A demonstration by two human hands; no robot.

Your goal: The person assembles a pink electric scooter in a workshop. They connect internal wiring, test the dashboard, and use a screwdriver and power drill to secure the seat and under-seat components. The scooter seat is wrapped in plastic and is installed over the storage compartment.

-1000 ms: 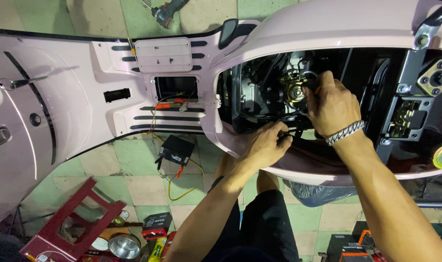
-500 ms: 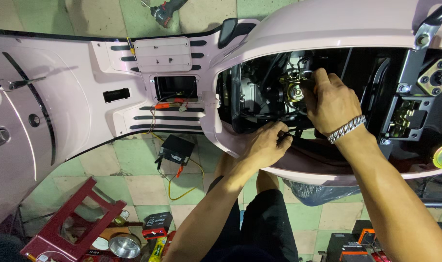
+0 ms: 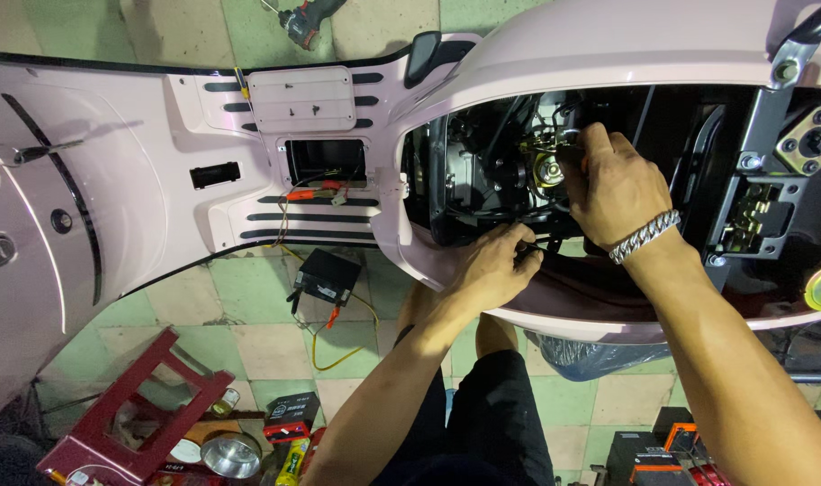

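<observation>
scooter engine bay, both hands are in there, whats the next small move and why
Probably steady the black cable with the left hand while the right hand works the brass-coloured fitting: the left fingers pinch the cable at the opening's lower edge, and the right fingers already touch the fitting.

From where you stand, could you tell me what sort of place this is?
Probably a scooter repair workshop: a pink scooter with its engine bay open, a power drill on the tiled floor.
</observation>
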